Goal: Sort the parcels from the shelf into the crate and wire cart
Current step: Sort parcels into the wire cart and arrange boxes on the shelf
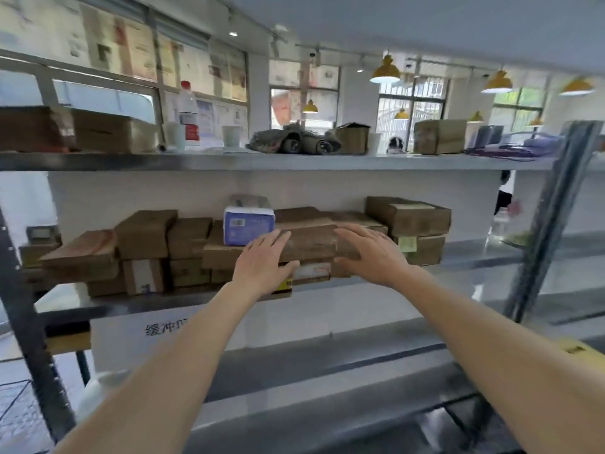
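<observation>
Head view, left to right: brown parcels (144, 234) are stacked along the middle shelf (360, 283) at the centre of the frame, a blue-and-white packet (248, 226) lying on top of them. The left hand (262, 260) and right hand (370, 253), fingers spread wide and holding nothing, flank one brown box (307, 239), likely so they can clamp its ends. Neither crate nor wire cart can be clearly made out.
</observation>
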A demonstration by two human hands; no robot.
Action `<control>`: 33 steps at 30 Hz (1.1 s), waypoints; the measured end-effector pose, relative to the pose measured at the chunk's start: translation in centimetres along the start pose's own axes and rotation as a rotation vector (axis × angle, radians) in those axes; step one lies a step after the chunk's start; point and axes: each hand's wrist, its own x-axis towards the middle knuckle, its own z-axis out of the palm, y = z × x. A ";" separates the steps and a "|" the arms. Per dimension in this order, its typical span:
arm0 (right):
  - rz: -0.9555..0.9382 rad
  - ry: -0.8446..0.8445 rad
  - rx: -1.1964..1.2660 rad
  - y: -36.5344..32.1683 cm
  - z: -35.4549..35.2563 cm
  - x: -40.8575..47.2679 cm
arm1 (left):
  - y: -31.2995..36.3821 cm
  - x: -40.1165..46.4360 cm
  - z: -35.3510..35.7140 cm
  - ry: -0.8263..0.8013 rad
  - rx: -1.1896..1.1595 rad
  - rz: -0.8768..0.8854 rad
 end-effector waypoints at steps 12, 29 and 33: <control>0.387 0.009 -0.032 25.2 -3.9 -10.7 | 24.5 9.7 10.7 -0.070 -0.122 0.239; 0.437 -0.003 0.084 50.5 0.1 3.5 | 39.9 29.1 28.2 -0.121 -0.250 0.265; 0.397 -0.036 0.138 53.4 3.4 6.9 | 39.7 31.3 31.6 -0.141 -0.231 0.226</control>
